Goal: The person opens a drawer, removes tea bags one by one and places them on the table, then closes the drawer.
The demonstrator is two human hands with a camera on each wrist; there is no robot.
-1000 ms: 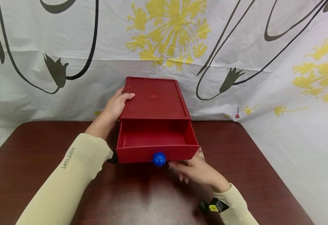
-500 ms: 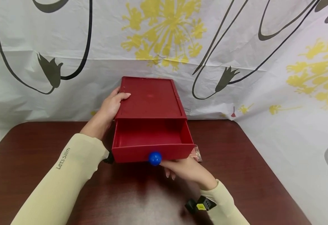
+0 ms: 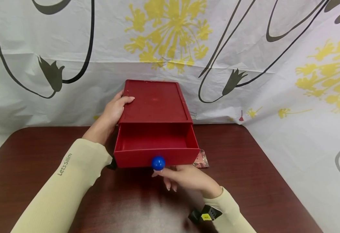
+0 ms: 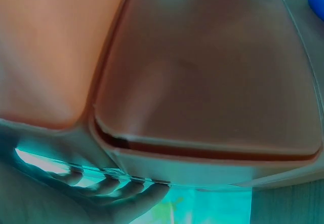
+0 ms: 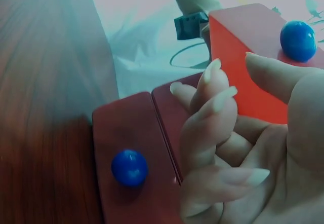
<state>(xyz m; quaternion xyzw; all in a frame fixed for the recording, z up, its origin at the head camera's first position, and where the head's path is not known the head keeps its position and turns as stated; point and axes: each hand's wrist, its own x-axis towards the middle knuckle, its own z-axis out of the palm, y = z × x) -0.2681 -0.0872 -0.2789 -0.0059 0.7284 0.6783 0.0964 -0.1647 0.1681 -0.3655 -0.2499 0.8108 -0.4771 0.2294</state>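
Note:
A red drawer unit (image 3: 155, 102) stands at the middle of the table against the cloth. Its upper drawer (image 3: 155, 157) is pulled out and looks bare inside. My left hand (image 3: 114, 110) steadies the unit's left side, its thumb on the top and its fairly straight fingers (image 4: 144, 201) along the side. Just below the drawer's blue knob (image 3: 158, 163) is my right hand (image 3: 190, 178), thumb tip near the knob and fingers loosely bent, gripping nothing. In the right wrist view, a lower drawer (image 5: 119, 127) with its own blue knob (image 5: 129, 168) sits closed.
A small shiny packet (image 3: 201, 159) lies on the dark wooden table (image 3: 231, 155), right of the unit. White cloth (image 3: 106, 74) with printed flowers hangs behind and at the right. A wrist camera (image 3: 209, 213) is strapped to the right wrist.
My right hand has moved left beneath the drawer front, toward the knob, uncovering the packet. The view has shifted slightly. My left hand keeps its place on the unit; the drawer stays out.

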